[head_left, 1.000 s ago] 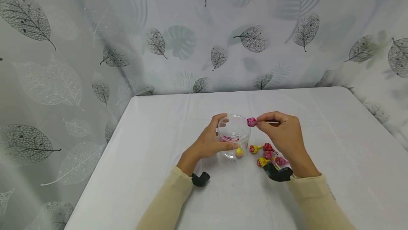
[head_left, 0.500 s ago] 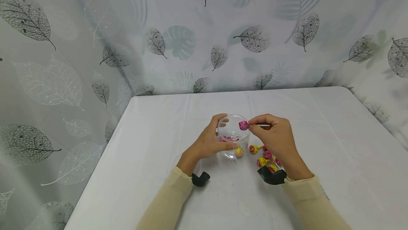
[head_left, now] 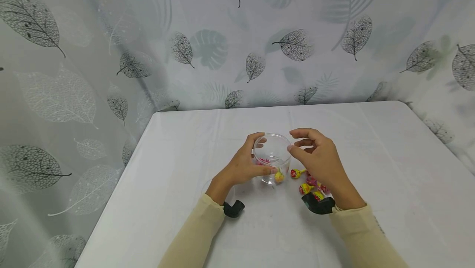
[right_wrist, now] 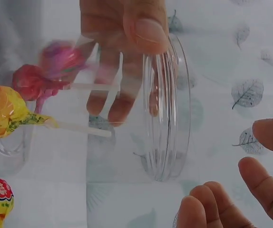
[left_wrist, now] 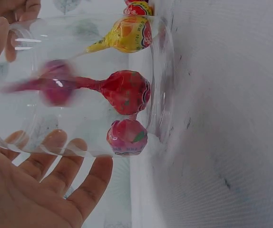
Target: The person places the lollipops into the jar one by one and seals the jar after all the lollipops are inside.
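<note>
One more pink-wrapped lollipop (left_wrist: 55, 88) has just left the right hand (head_left: 315, 156), now empty with fingers spread, and seemingly (blurred) tumbles into the clear plastic jar (head_left: 272, 158) gripped by the left hand (head_left: 243, 167).

Your jar (head_left: 272, 156) stands mid-bench (head_left: 389, 169), with lollipops (left_wrist: 125, 92) inside it. Your left hand (head_left: 243, 165) wraps its left side; your right hand (head_left: 317, 156) sits just right of the rim. More loose lollipops (head_left: 308, 183) lie on the bench right of the jar, under that hand.
</note>
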The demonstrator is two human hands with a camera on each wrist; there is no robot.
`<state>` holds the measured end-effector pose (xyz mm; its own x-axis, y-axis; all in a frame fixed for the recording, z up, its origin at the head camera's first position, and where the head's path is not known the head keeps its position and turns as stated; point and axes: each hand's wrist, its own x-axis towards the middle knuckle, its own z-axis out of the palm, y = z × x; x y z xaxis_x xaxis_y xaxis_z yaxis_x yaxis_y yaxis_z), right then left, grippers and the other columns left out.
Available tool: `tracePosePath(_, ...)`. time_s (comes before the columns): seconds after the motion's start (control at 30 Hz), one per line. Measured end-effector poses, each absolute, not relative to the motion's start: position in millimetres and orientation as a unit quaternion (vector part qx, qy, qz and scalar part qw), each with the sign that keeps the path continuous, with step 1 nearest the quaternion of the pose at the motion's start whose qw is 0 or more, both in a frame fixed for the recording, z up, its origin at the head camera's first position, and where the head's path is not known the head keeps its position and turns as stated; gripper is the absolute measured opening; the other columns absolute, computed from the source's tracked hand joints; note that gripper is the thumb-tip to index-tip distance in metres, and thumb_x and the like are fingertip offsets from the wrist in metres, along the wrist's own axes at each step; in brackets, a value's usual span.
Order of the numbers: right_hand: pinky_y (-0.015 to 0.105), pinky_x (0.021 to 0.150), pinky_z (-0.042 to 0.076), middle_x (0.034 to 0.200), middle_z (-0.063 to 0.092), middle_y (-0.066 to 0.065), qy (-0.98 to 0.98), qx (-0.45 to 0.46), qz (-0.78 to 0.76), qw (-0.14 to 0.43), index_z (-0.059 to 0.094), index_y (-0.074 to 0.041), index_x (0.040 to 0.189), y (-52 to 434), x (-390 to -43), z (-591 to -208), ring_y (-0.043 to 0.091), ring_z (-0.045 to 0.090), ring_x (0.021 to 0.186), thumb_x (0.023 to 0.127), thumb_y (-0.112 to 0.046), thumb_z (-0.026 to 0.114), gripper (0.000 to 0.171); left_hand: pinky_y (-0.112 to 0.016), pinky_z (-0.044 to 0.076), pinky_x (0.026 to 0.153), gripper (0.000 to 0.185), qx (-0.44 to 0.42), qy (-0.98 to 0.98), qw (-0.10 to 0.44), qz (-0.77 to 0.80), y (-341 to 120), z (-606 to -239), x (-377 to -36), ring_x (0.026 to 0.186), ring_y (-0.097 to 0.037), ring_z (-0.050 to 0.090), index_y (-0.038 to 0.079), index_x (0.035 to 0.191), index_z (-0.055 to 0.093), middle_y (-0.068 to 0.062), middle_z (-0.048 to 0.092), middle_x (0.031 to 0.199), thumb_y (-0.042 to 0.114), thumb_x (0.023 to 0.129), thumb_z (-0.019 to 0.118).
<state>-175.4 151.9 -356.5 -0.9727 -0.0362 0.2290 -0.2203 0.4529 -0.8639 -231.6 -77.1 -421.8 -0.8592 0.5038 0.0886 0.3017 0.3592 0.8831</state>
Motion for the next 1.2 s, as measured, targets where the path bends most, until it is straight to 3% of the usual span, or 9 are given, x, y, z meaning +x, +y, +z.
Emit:
tracePosePath(0.17,0.017,0.086,0.048,0.127,0.067,0.009,-0.852,0.066,0.508,0.107,0.068,-0.009,0.128,160.2,-176.5,-353.8,0.019,0.064,0.109,0.1,-0.02,0.068,0.03,-0.047,0.042,0.115,0.102,0.244,0.822,0.098,0.505,-77.2,-422.4,-231.9,0.144,-0.02,0.042,0.025,0.16,0.024,0.002,0.044,0.158,0.034,0.083,0.091)
tracePosePath(0.4,0.023,0.087,0.048,0.124,0.068,0.009,-0.864,0.043,0.49,0.11,0.069,-0.007,0.124,173.3,-180.4,-351.8,0.017,0.062,0.105,0.1,-0.017,0.067,0.026,-0.05,0.041,0.117,0.103,0.244,0.822,0.093,0.506,-78.3,-422.3,-232.4,0.145,-0.021,0.042,0.025,0.16,0.024,-0.006,0.043,0.161,0.034,0.082,0.091)
tracePosePath(0.6,0.025,0.075,0.052,0.12,0.068,0.013,-0.872,0.025,0.48,0.093,0.069,-0.005,0.122,183.6,-184.6,-358.3,0.023,0.062,0.104,0.098,-0.016,0.068,0.026,-0.049,0.04,0.117,0.101,0.244,0.821,0.093,0.508,-79.4,-423.8,-232.5,0.145,-0.019,0.041,0.03,0.158,0.026,-0.004,0.044,0.16,0.033,0.082,0.091)
tracePosePath(0.93,0.033,0.076,0.051,0.112,0.071,0.018,-0.902,-0.01,0.43,0.021,0.07,0.0,0.119,198.1,-192.7,-382.9,0.031,0.064,0.101,0.097,-0.016,0.07,0.027,-0.048,0.042,0.116,0.1,0.244,0.818,0.097,0.512,-78.0,-424.0,-232.5,0.145,-0.018,0.042,0.03,0.158,0.026,0.004,0.045,0.157,0.032,0.082,0.091)
tracePosePath(1.2,0.047,0.084,0.054,0.106,0.07,0.014,-0.925,-0.013,0.368,-0.088,0.072,-0.003,0.111,212.4,-193.6,-401.1,0.032,0.062,0.099,0.096,-0.017,0.07,0.02,-0.048,0.041,0.117,0.101,0.244,0.819,0.098,0.51,-76.7,-424.0,-231.7,0.145,-0.018,0.041,0.03,0.159,0.025,0.004,0.044,0.158,0.033,0.082,0.091)
